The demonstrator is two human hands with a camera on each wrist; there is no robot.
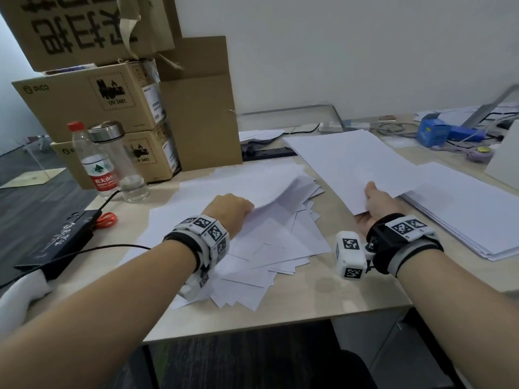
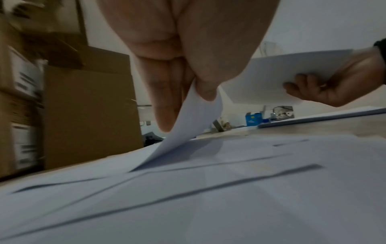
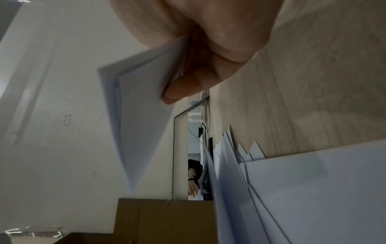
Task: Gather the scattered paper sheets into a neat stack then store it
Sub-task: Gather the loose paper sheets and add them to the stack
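Note:
Several white paper sheets lie scattered in a loose pile (image 1: 269, 248) on the light wooden desk (image 1: 323, 299). My left hand (image 1: 230, 209) pinches the near edge of one sheet (image 1: 252, 186) and lifts it off the pile; thumb and fingers (image 2: 167, 102) pinch that sheet (image 2: 194, 122) in the left wrist view. My right hand (image 1: 376, 203) grips a gathered bundle of sheets (image 1: 345, 161) above the desk, thumb on top. The bundle (image 3: 133, 115) shows beside the fingers (image 3: 181, 89) in the right wrist view. Another flat stack (image 1: 471, 211) lies at the right.
Cardboard boxes (image 1: 112, 108) are stacked at the back left, with a water bottle (image 1: 95, 161) and a glass flask (image 1: 123, 164) in front. A black device (image 1: 56, 242), cable and red scissors (image 1: 106, 220) sit at the left. A blue box (image 1: 432, 130) and cables crowd the back right.

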